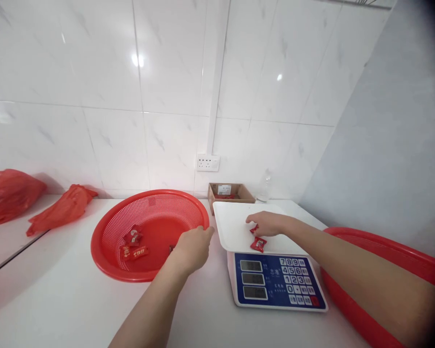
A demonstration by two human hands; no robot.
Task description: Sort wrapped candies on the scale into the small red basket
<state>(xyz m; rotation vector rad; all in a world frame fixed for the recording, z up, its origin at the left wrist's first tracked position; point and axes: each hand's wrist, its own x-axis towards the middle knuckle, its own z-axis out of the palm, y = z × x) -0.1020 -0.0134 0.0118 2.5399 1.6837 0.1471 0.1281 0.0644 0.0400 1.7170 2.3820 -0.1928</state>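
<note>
At the left, a red bag (65, 208) lies slack on the white surface (65, 295), well apart from the red basket (107, 229), in which a few wrapped sweets (135, 236) rest towards the left. The left hand (194, 247) is at the basket's right rim; its fingers are mostly hidden, so whether its grip closes on the rim cannot be told. A pull there could tip or slide the basket and shift its contents. Farther right, the right hand (270, 223) bends over the pale tray of the scale (241, 304), its fingers at a small red packet (253, 229); whether this grip pinches it or only covers it is unclear. A second packet (258, 244) lies near the tray's near edge, where a brushing finger could push it off. The forearm crosses above the right-hand red tub (380, 244); leaning on the tray could disturb the reading.
</note>
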